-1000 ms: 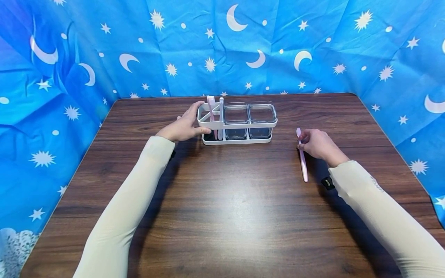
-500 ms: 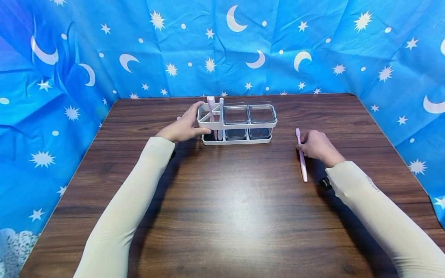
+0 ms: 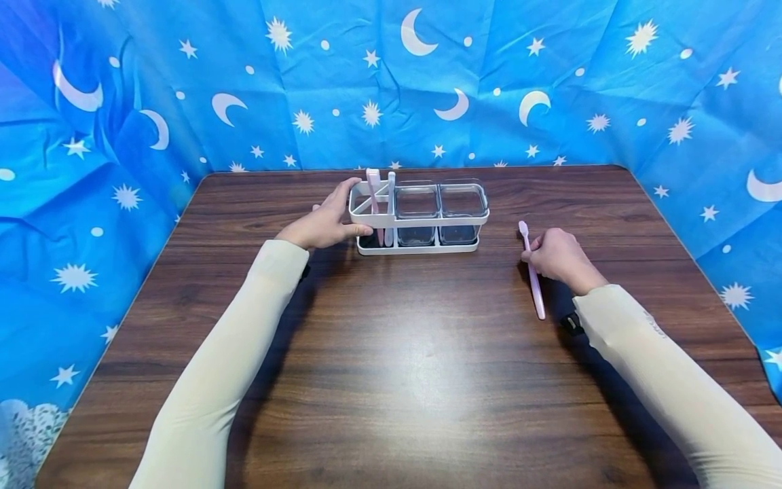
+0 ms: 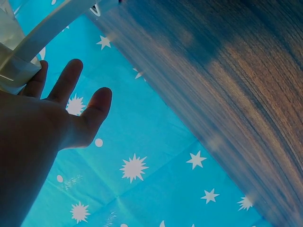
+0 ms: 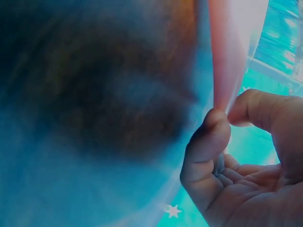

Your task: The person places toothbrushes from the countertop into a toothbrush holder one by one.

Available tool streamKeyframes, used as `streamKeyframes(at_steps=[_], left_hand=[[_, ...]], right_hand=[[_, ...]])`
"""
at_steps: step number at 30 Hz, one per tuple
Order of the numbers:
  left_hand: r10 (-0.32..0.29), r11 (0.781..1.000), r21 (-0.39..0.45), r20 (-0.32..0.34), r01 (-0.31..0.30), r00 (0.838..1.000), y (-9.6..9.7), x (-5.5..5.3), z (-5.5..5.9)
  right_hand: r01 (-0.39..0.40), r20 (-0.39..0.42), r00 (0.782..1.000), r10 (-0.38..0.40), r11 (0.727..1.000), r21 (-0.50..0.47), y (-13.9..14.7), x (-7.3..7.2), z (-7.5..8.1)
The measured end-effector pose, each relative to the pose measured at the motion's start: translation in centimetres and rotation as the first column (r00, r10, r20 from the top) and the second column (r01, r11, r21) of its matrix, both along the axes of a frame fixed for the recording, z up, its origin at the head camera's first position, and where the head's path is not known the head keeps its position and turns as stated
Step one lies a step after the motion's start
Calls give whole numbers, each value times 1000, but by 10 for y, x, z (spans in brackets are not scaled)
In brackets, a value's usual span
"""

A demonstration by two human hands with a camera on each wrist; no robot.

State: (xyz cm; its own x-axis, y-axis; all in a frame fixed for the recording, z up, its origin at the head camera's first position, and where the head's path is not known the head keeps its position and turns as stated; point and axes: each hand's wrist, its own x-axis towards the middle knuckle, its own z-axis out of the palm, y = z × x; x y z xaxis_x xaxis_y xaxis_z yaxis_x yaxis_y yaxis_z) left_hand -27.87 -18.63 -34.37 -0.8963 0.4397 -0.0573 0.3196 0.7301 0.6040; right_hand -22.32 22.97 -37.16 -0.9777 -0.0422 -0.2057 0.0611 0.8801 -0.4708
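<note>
At the back of the table, a white toothbrush holder (image 3: 421, 250) stands upright with a pink toothbrush (image 3: 373, 191) and a pale toothbrush (image 3: 391, 197) in its left part. My left hand (image 3: 330, 221) grips the holder's left end, thumb along the front and fingers behind; in the left wrist view the other fingers (image 4: 66, 82) spread out beside the holder's frame (image 4: 52, 28). To the right, my right hand (image 3: 561, 257) pinches a second pink toothbrush (image 3: 535, 292) between thumb and fingertips. Its bristle head points toward the back, and the handle end lies low near the tabletop.
Two clear square cups (image 3: 461, 201) sit in the holder's middle and right places. The dark wood table (image 3: 391, 380) runs back to a blue curtain (image 3: 342, 81) with moons and stars. A black wrist camera (image 3: 573, 324) shows under my right sleeve.
The toothbrush in my right hand has tilted slightly, its head rising a little and its handle end shifting right. My left hand and the holder stay in place.
</note>
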Motion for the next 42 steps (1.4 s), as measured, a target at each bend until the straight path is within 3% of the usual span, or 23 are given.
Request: streamKeyframes(at_steps=[7, 17, 24, 31, 37, 42], left_hand=[[7, 1000, -9, 9, -7, 1000, 0, 1, 1], [13, 1000, -10, 11, -13, 1000, 0, 1, 1], [7, 1000, -11, 8, -7, 1000, 1, 1, 2], [5, 1000, -20, 1, -5, 1000, 1, 0, 1], [5, 1000, -29, -9, -5, 1000, 1, -2, 0], [2, 999, -32, -12, -2, 1000, 0, -2, 0]], right_hand=[[5, -114, 993, -15, 996, -86, 1, 1, 4], [-49, -295, 955, 0, 986, -161, 1, 0, 14], [-44, -484, 872, -67, 975, -216, -7, 1, 24], [-46, -597, 786, -162, 947, -317, -15, 5, 37], [-141, -685, 701, -200, 902, -408, -24, 7, 44], [-243, -726, 662, -187, 863, -444, -41, 24, 66]])
